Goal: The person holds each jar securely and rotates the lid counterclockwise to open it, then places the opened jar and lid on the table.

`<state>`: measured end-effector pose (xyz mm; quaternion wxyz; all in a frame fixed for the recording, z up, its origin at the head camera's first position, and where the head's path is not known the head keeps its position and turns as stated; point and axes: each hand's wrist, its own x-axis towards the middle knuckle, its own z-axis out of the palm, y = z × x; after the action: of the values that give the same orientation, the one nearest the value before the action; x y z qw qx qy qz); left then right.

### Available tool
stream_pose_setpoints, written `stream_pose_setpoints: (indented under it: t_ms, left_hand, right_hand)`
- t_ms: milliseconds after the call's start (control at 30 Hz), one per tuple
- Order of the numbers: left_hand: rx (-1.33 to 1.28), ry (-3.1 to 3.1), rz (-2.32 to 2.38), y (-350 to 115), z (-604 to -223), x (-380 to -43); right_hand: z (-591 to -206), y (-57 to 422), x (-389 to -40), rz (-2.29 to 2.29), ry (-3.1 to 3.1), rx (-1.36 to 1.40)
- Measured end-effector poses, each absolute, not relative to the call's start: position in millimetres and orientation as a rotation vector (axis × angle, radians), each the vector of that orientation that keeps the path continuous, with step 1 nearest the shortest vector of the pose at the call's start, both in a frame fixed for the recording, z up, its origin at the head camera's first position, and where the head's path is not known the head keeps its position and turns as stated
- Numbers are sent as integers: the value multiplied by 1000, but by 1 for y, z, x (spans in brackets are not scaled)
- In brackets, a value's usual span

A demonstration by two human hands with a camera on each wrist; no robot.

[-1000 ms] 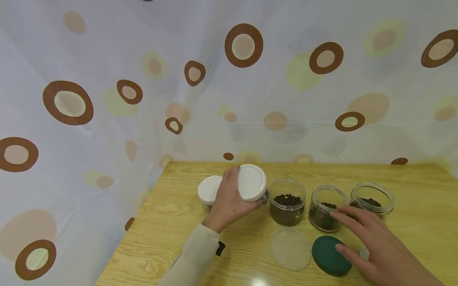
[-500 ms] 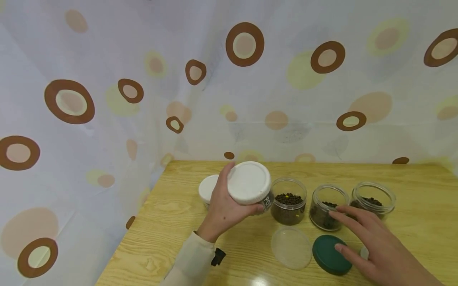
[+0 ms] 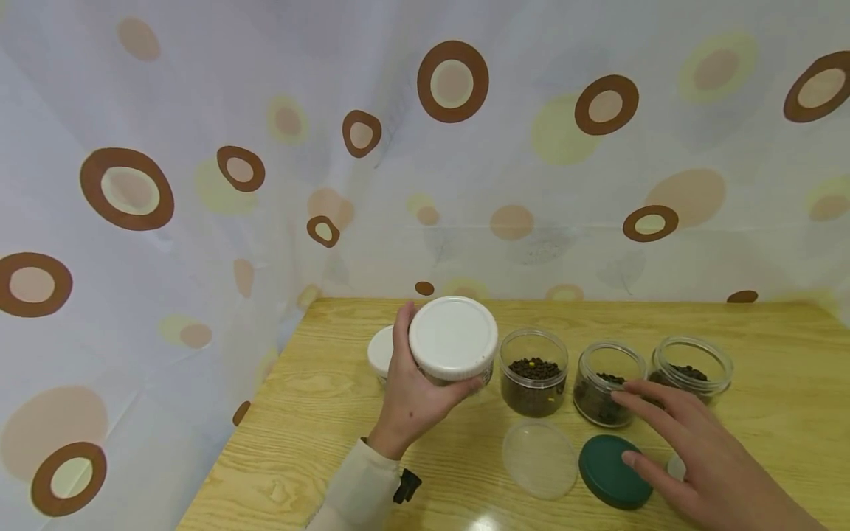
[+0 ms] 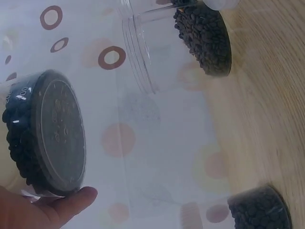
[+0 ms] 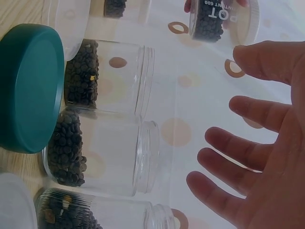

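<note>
My left hand (image 3: 413,404) grips a clear jar (image 4: 28,129) with a white lid (image 3: 454,335), fingers and thumb around its side. It is tilted and raised over the table; the left wrist view shows its base and dark bean-like pellets inside. My right hand (image 3: 707,461) has its fingers spread with nothing in them, above a green lid (image 3: 614,472) and close in front of the open jars. Of these, the left jar (image 3: 533,398), middle jar (image 3: 598,402) and right jar (image 3: 690,361) all hold dark pellets. The left one has yellow bits among them.
A second white-lidded jar (image 3: 381,352) stands at the left, partly hidden behind my left hand. A translucent lid (image 3: 540,459) lies left of the green one, and a pale lid (image 3: 676,469) peeks out beside my right hand. A patterned curtain (image 3: 511,162) hangs behind the wooden table (image 3: 285,442).
My left hand has raised the white-lidded jar and turned it, so its lid looks larger; in the last half second it shifted slightly left. My right hand has stayed put.
</note>
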<state>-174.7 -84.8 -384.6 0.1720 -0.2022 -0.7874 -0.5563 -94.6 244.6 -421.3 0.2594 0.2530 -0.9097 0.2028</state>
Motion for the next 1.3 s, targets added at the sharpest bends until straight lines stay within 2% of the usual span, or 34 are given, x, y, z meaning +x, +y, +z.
stream_pose_setpoints:
  t_ms: [467, 833, 1300]
  left_hand:
    - [-579, -2212, -1898, -84, -388, -170]
    - [-625, -2204, -1816, -79, -392, -164]
    - [-774, -2363, -1403, -69, -397, -150]
  right_hand:
    - [-417, 243, -94, 576, -2420, 731]
    - [-416, 241, -94, 562, -2429, 724]
    - [-415, 234, -95, 514, -2466, 699]
